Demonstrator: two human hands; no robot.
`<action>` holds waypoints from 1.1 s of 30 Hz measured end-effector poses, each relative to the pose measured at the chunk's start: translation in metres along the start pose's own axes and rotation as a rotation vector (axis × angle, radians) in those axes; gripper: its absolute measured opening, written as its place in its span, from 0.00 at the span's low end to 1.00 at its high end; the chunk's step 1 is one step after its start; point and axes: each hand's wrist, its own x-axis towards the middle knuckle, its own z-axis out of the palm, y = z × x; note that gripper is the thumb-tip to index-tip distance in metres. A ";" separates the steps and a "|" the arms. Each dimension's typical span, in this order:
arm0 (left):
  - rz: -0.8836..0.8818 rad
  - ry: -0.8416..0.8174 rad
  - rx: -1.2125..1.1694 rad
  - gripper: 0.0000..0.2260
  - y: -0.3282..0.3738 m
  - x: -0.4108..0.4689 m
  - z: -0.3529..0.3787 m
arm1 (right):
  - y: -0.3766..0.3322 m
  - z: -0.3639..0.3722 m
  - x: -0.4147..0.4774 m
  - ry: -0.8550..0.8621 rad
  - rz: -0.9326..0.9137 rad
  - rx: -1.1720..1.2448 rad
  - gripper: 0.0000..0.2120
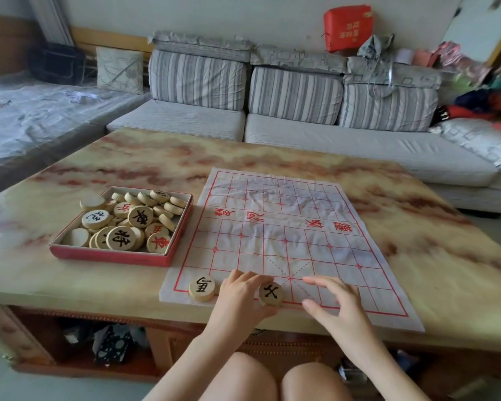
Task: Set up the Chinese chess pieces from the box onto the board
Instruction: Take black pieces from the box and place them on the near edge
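Left hand kept a pinching grip on a black-marked piece at the near edge of the board. Right hand was at 3 o'clock of it, grip wide, fingers spread, holding nothing. A second black piece lay on the board's corner, 9 o'clock of left hand. The box of pieces sat on the surface at 10 o'clock.

Lighting: soft, even indoor light, rather dim. Glare: pale sheen on table left edge. Shadows: faint. Edges: wide-angle bending, soft blur; upper right smeared
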 end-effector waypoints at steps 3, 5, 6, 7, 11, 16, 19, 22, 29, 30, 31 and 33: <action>0.001 0.014 -0.020 0.29 -0.001 -0.002 0.000 | -0.004 0.004 0.002 -0.020 -0.007 0.016 0.16; 0.014 0.049 -0.044 0.30 -0.004 -0.005 -0.004 | -0.011 0.008 0.005 -0.040 -0.016 0.041 0.15; 0.018 0.080 -0.056 0.29 -0.007 -0.006 -0.009 | -0.016 0.010 0.007 -0.053 -0.023 0.056 0.15; 0.016 0.117 -0.070 0.27 -0.011 -0.006 -0.016 | -0.022 0.013 0.009 -0.069 -0.029 0.068 0.15; -0.047 0.264 -0.043 0.19 -0.046 -0.008 -0.058 | -0.053 0.034 0.025 -0.142 -0.045 0.125 0.15; -0.275 0.456 0.141 0.18 -0.105 -0.017 -0.115 | -0.090 0.067 0.044 -0.250 -0.130 0.152 0.15; -0.349 0.470 0.203 0.19 -0.132 -0.019 -0.133 | -0.106 0.082 0.050 -0.283 -0.165 0.155 0.15; -0.358 0.408 0.173 0.21 -0.150 -0.016 -0.141 | -0.112 0.093 0.056 -0.318 -0.180 0.144 0.16; -0.319 0.468 0.162 0.11 -0.159 -0.003 -0.152 | -0.133 0.121 0.088 -0.317 -0.222 0.117 0.15; -0.311 0.493 0.146 0.10 -0.158 -0.003 -0.152 | -0.138 0.127 0.097 -0.307 -0.231 0.115 0.15; -0.310 0.513 0.118 0.09 -0.157 -0.005 -0.151 | -0.143 0.135 0.106 -0.295 -0.241 0.109 0.16; -0.313 0.548 0.037 0.09 -0.154 -0.010 -0.149 | -0.153 0.153 0.125 -0.273 -0.252 0.085 0.17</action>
